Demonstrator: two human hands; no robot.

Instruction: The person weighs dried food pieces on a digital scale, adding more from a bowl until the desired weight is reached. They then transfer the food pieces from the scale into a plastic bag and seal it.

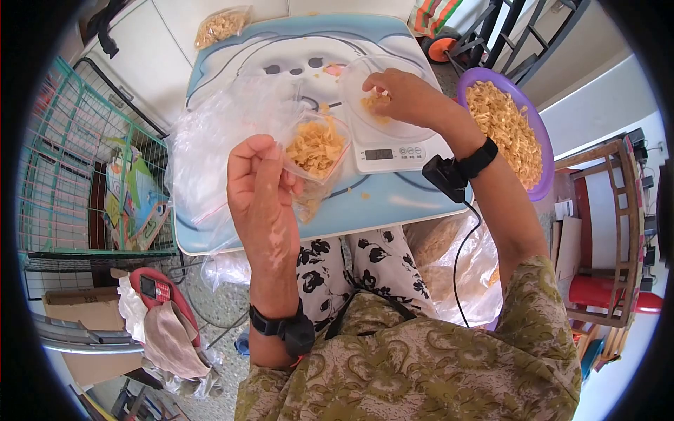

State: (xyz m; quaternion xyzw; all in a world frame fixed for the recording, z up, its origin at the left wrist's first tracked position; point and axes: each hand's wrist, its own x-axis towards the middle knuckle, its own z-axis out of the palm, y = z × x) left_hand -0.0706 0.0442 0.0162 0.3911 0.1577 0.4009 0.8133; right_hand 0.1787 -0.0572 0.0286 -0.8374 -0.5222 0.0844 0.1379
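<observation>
My left hand [263, 179] pinches the edge of a clear zip bag [344, 133], holding its mouth open over the table. Inside the bag are dried yellow flakes [314, 149]. My right hand [411, 104] reaches into a clear shallow bowl [354, 74], its fingers curled around a few yellow flakes [372, 105]. Part of what those fingers grip is hidden. Under the bowl stands a white kitchen scale [382, 163] with a small grey display [379, 154]; its digits are too small to read.
A stack of clear plastic bags [217, 140] covers the left of the blue table [421, 200]. On the right, a purple basin [544, 140] is heaped with flakes. One filled bag [223, 27] lies at the far left corner. A black cable [456, 259] hangs from my right wrist.
</observation>
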